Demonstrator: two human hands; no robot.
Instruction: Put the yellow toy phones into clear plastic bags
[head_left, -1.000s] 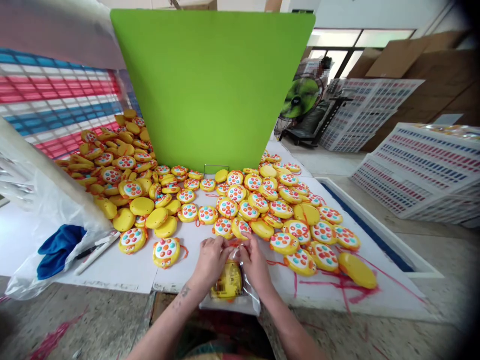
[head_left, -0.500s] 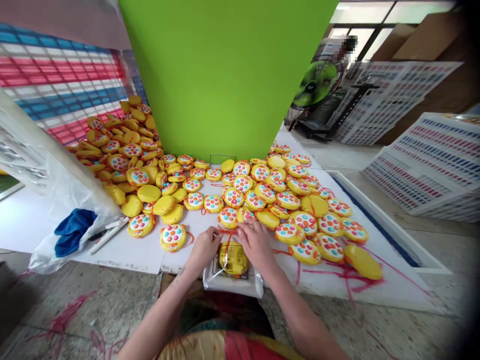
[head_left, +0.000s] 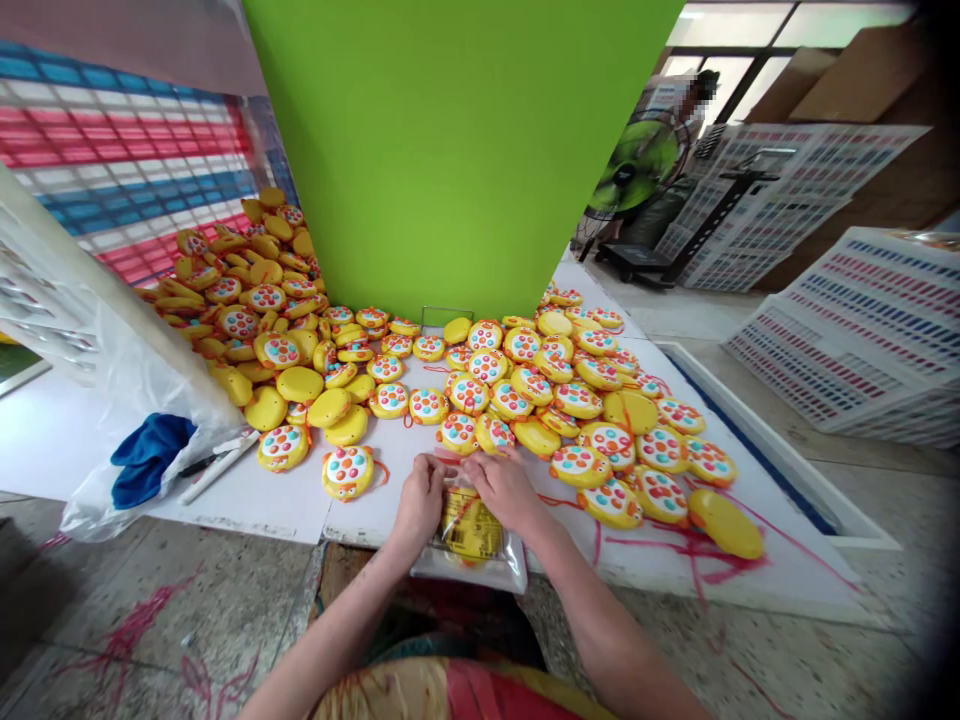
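At the table's near edge lies a clear plastic bag [head_left: 504, 572] with a yellow toy [head_left: 469, 522] inside, under dark printed text. My left hand [head_left: 421, 497] is closed, its fingers pinched at the bag's upper left edge. Across from it, my right hand [head_left: 504, 488] bends over the upper right edge, thumb and fingers together on the plastic. A reddish strip shows between the fingertips; what it is I cannot make out. Just beyond my hands, round yellow toys [head_left: 458, 432] with coloured dots and orange cords lie on the white table [head_left: 360, 522].
A tall green panel [head_left: 457, 150] stands behind the toys. More toys are heaped at left [head_left: 262, 270]. A blue cloth [head_left: 150, 455] and a white pen-like stick [head_left: 214, 472] lie left. Pink strings, white crates [head_left: 855, 330], a fan [head_left: 637, 165] and a person are to the right.
My hands have come slightly closer together at the bag's top edge. The bag has shifted a little to the right. Less of the reddish strip shows now.
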